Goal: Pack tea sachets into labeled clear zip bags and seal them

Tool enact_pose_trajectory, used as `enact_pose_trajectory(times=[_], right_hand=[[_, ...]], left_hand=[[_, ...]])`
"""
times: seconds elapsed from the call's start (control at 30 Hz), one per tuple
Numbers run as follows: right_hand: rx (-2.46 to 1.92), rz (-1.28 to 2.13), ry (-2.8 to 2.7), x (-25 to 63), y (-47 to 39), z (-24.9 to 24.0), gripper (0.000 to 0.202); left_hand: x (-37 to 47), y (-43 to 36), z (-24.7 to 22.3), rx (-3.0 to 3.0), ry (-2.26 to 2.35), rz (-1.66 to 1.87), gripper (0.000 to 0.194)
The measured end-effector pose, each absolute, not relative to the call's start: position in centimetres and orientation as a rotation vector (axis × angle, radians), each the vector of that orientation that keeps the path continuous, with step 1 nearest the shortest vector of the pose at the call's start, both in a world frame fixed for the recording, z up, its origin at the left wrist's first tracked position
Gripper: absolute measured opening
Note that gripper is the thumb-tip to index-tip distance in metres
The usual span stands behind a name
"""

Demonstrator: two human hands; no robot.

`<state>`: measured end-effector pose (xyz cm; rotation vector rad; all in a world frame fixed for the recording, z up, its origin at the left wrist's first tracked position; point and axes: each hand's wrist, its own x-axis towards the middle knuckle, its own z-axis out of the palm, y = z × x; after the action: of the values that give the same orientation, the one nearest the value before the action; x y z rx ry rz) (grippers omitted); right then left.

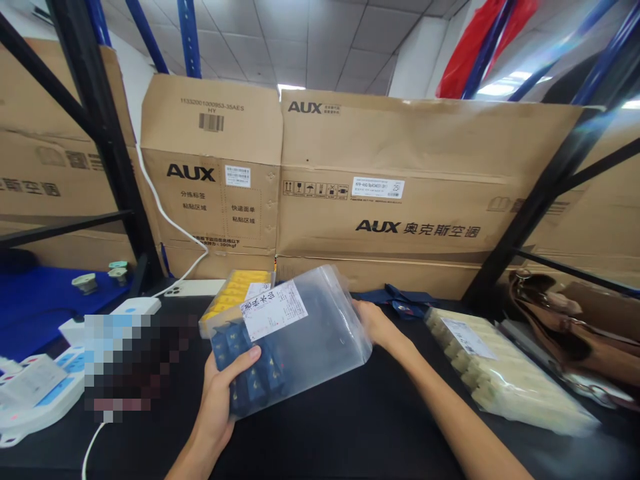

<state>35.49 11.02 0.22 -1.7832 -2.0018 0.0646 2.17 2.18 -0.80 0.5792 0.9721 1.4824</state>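
A clear zip bag with a white printed label is held tilted above the black table. Small dark blue packets fill its lower left part. My left hand grips that end, thumb across the front and fingers hidden behind. At the bag's right edge is my right hand, slightly blurred; its fingers are hidden, so I cannot tell whether they grip the bag. Just beyond the right hand, loose dark blue packets lie at the back of the table.
Behind the bag lies a clear pack of yellow packets. A pack of cream packets and a brown handbag are on the right. White power strips with cables sit left. Large cardboard boxes and black posts stand behind.
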Motion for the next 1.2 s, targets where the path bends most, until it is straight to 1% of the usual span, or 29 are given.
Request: enact_pose_trajectory(times=[0.07, 0.13, 0.2, 0.27, 0.33, 0.4, 0.5, 0.6, 0.7, 0.93, 1.1, 1.2], right_hand=[[-1.682, 0.097, -1.864, 36.1, 11.4, 0.7, 0.059], [-1.561, 0.113, -1.749, 36.5, 11.5, 1.8, 0.071], [-1.354, 0.176, -1.628, 36.6, 11.1, 3.2, 0.077], [-1.05, 0.394, -1.466, 36.3, 10.3, 4.6, 0.073], [-0.772, 0.68, -1.283, 35.7, 9.3, 5.6, 0.062], [-0.643, 0.89, -1.191, 35.0, 8.5, 6.0, 0.056], [-0.594, 1.012, -1.177, 34.3, 7.9, 6.0, 0.063], [-0.568, 1.034, -1.194, 33.7, 7.6, 5.9, 0.066], [-0.575, 1.016, -1.212, 33.5, 7.3, 6.2, 0.064], [-0.592, 0.89, -1.14, 35.3, 7.9, 6.5, 0.063], [-0.617, 1.147, -1.233, 34.7, 8.0, 5.0, 0.065], [-0.594, 1.153, -1.247, 33.9, 7.9, 4.4, 0.064]], left_hand=[[2.2, 2.2, -0.8, 0.546, 0.976, 1.487, 0.084], [2.1, 2.2, -0.8, 0.513, 0.992, 1.484, 0.08], [2.1, 2.2, -0.8, 0.505, 1.006, 1.477, 0.076], [2.1, 2.2, -0.7, 0.497, 1.021, 1.491, 0.073], [2.1, 2.3, -0.6, 0.471, 1.036, 1.517, 0.067], [2.2, 2.4, -0.4, 0.428, 1.05, 1.514, 0.06], [2.3, 2.4, -0.1, 0.39, 1.063, 1.476, 0.054], [2.4, 2.3, 0.0, 0.435, 1.079, 1.472, 0.056], [2.5, 2.2, 0.1, 0.465, 1.095, 1.469, 0.057], [2.6, 1.6, 0.7, 0.389, 1.057, 1.494, 0.051], [2.7, 1.7, 0.5, 0.434, 1.07, 1.47, 0.055], [2.6, 1.9, 0.4, 0.402, 1.069, 1.453, 0.054]])
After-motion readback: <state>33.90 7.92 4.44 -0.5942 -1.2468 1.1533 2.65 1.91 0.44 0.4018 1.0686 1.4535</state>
